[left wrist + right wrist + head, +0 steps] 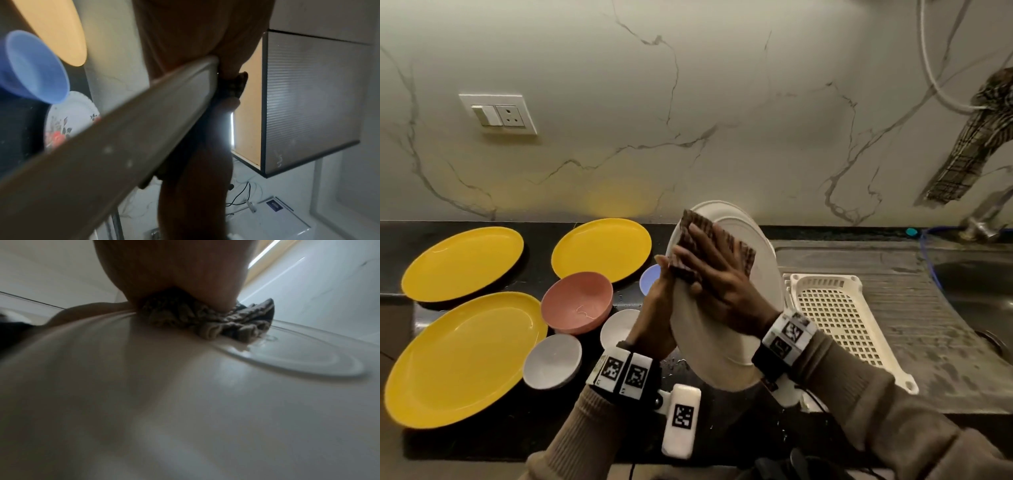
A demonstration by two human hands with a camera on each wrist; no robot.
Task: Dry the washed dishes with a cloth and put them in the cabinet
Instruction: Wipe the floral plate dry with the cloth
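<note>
I hold a white plate [739,233] on edge over the black counter, its underside facing me. My left hand [654,308] holds it at the left rim, fingers running up behind it. My right hand [709,270] lies flat on a brown ribbed cloth [698,222] and presses it against the plate's upper left part. In the right wrist view the bunched cloth [205,318] sits beside the foot ring of the plate [185,402]. The left wrist view shows the plate's rim [123,138] running diagonally, with the cloth [236,87] behind it.
Three yellow plates [462,263] [602,250] [462,359], a pink bowl [577,301], two white bowls [553,359] [618,325] and a blue bowl [649,279] lie on the counter to the left. A cream drain rack [835,308] and a sink [979,281] are on the right. A checked towel [969,147] hangs by the tap.
</note>
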